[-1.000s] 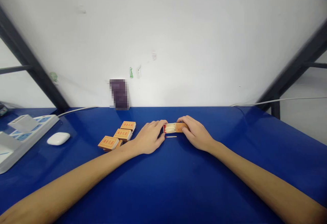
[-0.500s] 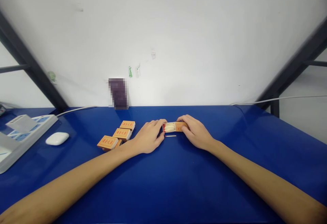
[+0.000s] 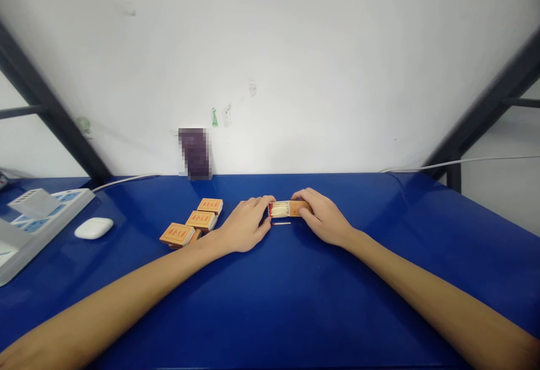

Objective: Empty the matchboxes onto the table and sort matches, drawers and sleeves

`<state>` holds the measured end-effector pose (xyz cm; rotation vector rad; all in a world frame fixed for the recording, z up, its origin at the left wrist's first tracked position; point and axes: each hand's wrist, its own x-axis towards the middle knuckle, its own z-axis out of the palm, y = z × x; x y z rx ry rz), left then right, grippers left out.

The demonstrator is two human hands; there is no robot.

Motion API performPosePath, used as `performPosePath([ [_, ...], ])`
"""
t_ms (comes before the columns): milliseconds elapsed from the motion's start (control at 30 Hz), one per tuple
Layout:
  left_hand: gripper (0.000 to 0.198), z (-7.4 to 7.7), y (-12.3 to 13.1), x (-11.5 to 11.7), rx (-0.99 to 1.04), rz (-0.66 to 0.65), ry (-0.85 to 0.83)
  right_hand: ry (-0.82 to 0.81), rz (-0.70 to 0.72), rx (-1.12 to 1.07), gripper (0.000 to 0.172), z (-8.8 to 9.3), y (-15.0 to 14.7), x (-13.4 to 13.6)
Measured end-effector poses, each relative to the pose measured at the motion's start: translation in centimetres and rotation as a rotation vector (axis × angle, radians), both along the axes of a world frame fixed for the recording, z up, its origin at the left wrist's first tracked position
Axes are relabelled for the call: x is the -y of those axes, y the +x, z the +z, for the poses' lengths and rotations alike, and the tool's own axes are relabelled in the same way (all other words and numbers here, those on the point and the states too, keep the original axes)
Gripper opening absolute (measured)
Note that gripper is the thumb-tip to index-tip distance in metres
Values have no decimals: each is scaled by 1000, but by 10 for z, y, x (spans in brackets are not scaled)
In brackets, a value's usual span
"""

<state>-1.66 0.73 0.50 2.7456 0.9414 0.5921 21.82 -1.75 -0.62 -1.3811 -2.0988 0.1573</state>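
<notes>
Fingers (image 3: 265,200) on matchbox (image 3: 289,208); perhaps four spares (image 3: 201,220) leftward

Single view, head-worn camera. It sits over the near edge of the blue table (image 3: 295,302) and faces forward and down toward the white wall (image 3: 295,49) at the far side. Wide lens: both forearms enter from the bottom corners. The left hand (image 3: 242,226) and right hand (image 3: 324,221) meet at the open matchbox (image 3: 291,208), mid-frame, moderately far from the lens.
</notes>
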Motion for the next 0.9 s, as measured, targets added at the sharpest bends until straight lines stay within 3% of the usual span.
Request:
performPosePath([
  [900,35,1,-1,-2,43,-28,-40,17,71,4,24,0,2,0],
])
